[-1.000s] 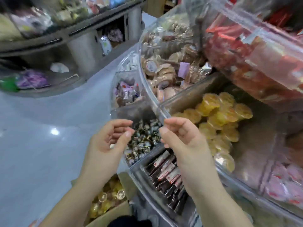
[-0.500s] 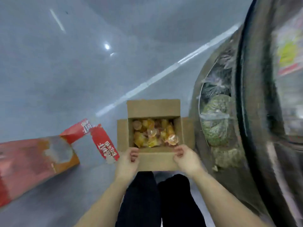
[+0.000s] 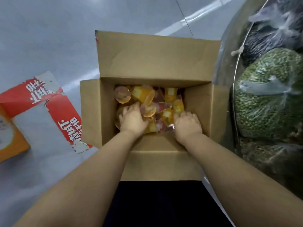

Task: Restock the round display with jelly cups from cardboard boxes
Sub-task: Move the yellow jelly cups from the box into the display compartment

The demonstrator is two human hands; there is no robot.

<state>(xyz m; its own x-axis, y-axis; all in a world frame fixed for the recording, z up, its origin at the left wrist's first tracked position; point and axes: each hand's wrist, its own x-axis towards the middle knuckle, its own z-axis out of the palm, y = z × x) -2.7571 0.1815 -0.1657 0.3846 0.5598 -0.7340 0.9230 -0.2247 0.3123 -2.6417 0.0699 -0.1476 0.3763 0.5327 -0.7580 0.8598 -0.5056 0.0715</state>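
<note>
An open cardboard box [image 3: 154, 63] stands on the floor in front of me, flaps folded out. Inside lies a loose pile of jelly cups [image 3: 142, 95], yellow-orange ones with fruit pieces and paler pink ones. My left hand [image 3: 132, 120] is palm-down on the left of the pile, fingers curled over cups. My right hand [image 3: 187, 125] is dug into the right side, fingers bent down among the cups. The round display's lower metal wall [image 3: 227, 51] rises just right of the box; its upper bins are out of view.
A torn red and orange carton [image 3: 54, 104] lies flat on the grey floor to the left. Clear bags of green goods [image 3: 265, 95] sit in the display's base at the right. My dark-clothed legs [image 3: 160, 203] are right behind the box.
My view dropped from the display's bins to the floor. My hands went from the box's near edge down into the box and onto the jelly cups.
</note>
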